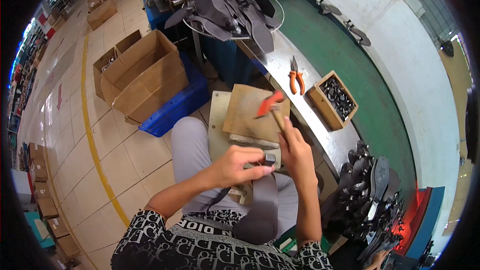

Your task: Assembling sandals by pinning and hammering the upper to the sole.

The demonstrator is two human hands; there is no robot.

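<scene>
**Hammer in the right hand, shoe sole in the left!**

And along the right, the green conveyor belt is stretching away, with a bare metal ledge edging the near side. Down at the lower right, a heap of dark shoes is crowding the side of the worker. Across on the left, an open cardboard box is sitting in or on a blue crate; I can't tell which. Up top, a wire basket is brimming with dark grey soles.

Now to the middle: a brown board is lying just beyond the knees, and nearer, that shoe sole is trailing down over the lap. The left hand is pinching its upper end, thumb and forefinger closing around a small dark block. The right hand is wrapping its fingers around the hammer's wooden handle, the red head showing over the board's far right corner; whether they're touching, I can't tell.

Over on the ledge, a wooden box is holding small black pieces, and near it orange-handled pliers are lying jaws pointing away.
</scene>
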